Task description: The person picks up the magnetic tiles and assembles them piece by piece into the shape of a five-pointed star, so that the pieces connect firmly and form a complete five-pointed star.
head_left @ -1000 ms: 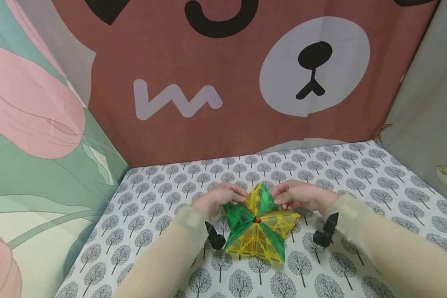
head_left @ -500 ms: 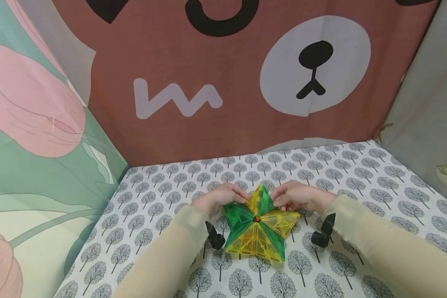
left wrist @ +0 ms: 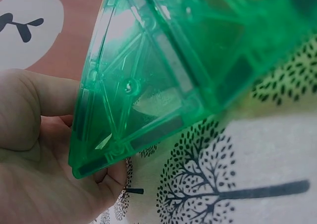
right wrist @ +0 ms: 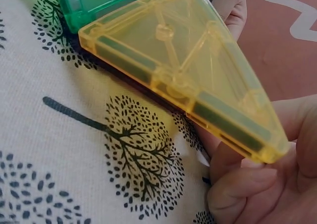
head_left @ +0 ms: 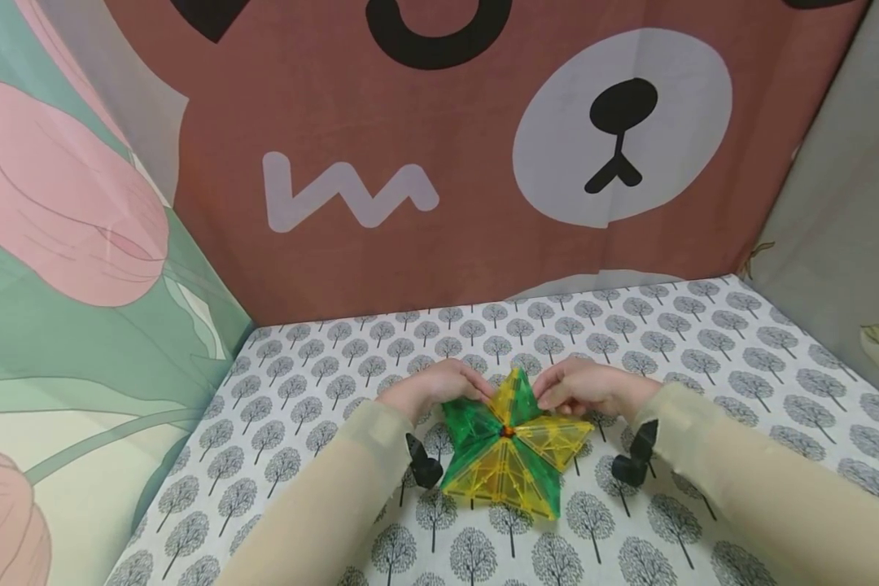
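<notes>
A five-pointed star of translucent magnetic tiles, in yellow and green, stands raised toward its centre on the cloth. My left hand pinches the left side of its far point, and my right hand pinches the right side of that same point. In the left wrist view a green tile crosses in front of the left hand, hiding some fingertips. The right wrist view has a yellow tile before the right hand, whose fingers are curled. A small orange-red spot marks the star's middle.
White cloth with printed trees covers the table. Behind it hangs a brown bear-print curtain. A floral curtain lines the left side, and a grey one the right. Black wrist cameras sit at both cuffs.
The star's far point has shifted slightly toward me and a little to the right. Both hands keep their places on it, with only small finger movement.
</notes>
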{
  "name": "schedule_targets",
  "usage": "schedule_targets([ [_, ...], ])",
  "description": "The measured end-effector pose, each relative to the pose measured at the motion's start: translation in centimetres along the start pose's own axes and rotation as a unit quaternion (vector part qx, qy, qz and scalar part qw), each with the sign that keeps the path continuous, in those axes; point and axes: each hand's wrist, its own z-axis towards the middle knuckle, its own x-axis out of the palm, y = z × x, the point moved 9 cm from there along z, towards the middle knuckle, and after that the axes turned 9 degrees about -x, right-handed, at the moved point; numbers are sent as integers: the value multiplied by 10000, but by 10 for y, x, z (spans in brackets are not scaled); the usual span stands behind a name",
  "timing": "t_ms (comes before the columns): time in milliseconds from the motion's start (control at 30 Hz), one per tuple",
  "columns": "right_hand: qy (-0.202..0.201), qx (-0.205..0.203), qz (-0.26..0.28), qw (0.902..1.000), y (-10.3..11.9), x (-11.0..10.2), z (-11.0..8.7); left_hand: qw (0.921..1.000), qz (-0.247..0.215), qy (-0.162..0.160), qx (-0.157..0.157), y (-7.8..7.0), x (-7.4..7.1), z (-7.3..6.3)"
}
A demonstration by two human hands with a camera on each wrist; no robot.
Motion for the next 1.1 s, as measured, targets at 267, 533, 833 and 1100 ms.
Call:
schedule_targets([
  [267,-7,61,39,10000,-1,1,-1,9999,-97,-2,-65,1,2,0],
  [533,128,-90,-167,9997,3,2,-5,9996,-191,-33,-200,6,2,-4],
  [833,-940,-25,156,9954,11,-24,-51,9940,-954,-506,-197,23,-13,-21],
  [1100,-692,-186,1618,9842,-2,13,-120,9621,-2702,-225,-286,62,-15,-69],
])
